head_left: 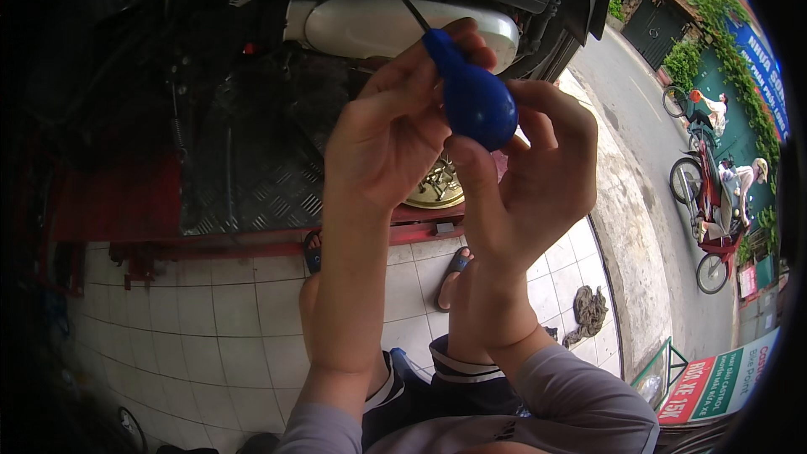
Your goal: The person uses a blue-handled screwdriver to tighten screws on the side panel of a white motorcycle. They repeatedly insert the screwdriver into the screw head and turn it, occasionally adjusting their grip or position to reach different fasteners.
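Between my two hands, in front of the motorbike, is a blue bulb-handled tool (477,105) with a thin dark shaft slanting up to the left. My left hand (378,134) is closed about its narrow neck, fingers curled behind it. My right hand (538,181) pinches the round end, thumb below and fingers on the far side. The shaft's tip overlaps the bike's silver-white side casing (403,25), and whether they touch I cannot tell. Partly hidden behind my hands, a round brass-coloured dish (434,205) holds several small metal parts, seemingly bolts.
The bike stands over a dark ribbed metal plate (252,197) with a red frame (197,248) along its near side. A crumpled grey rag (588,311) lies on the white floor tiles (252,311). At the right, two-wheelers with riders are on the road (626,76). A signboard (710,387) stands lower right.
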Tool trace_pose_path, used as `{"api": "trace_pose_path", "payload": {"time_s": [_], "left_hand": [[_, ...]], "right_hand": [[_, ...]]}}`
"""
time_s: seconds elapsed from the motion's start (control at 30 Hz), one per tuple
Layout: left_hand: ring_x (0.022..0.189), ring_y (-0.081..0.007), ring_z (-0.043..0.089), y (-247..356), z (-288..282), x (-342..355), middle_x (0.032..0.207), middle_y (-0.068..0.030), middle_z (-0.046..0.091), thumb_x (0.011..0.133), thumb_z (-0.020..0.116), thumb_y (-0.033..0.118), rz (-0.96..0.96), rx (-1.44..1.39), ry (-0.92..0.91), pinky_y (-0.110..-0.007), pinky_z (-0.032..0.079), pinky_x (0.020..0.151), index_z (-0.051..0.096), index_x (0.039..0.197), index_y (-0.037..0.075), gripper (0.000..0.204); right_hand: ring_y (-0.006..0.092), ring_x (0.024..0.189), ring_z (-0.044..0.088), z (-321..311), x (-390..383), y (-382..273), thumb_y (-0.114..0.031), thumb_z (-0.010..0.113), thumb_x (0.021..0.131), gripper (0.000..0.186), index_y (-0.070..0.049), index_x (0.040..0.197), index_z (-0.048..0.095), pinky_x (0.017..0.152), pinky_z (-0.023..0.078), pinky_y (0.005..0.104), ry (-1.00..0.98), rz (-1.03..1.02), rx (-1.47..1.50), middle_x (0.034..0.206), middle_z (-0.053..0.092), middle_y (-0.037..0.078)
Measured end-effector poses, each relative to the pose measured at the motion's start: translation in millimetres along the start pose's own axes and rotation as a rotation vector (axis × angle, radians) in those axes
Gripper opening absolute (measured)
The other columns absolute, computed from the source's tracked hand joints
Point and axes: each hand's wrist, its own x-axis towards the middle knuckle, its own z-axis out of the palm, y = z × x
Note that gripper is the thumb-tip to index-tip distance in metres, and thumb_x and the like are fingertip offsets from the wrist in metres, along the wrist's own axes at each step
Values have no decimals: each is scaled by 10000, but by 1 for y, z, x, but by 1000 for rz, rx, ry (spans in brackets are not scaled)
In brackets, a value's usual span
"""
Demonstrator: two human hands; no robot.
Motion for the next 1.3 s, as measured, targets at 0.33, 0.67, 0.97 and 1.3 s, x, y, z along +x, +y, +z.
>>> {"api": "trace_pose_path", "payload": {"time_s": [0.33,0.67,0.97,1.3], "left_hand": [[1077,-204,623,1,-3,-4,1158,-146,623,1010,538,274,-18,209,80,-331,513,935,432,1371,-75,513],[1035,-155,643,4,-5,-6,1173,-116,655,1000,570,189,-110,123,77,-307,501,929,535,1278,-61,375],[1057,-171,634,1,10,-2,1109,-113,654,996,582,232,-8,132,135,-308,497,948,490,1316,-77,455],[997,-140,636,2,7,-6,1096,-114,661,990,597,234,-35,227,187,-254,504,856,525,1300,-58,432]], "right_hand": [[254,1069,572,2,3,-3,-115,763,769,515,100,1181,540,911,503,352,-9,14,90,1187,511,190],[279,1107,581,-9,12,4,14,510,613,526,96,1125,601,964,477,364,-181,-153,-155,1190,536,214],[249,1047,576,-11,5,-3,-70,697,758,457,103,1146,529,807,537,319,-78,102,59,1150,496,179],[245,1050,548,-4,8,1,-31,791,684,561,73,1160,513,911,482,347,-71,19,-4,1132,493,159]]}}
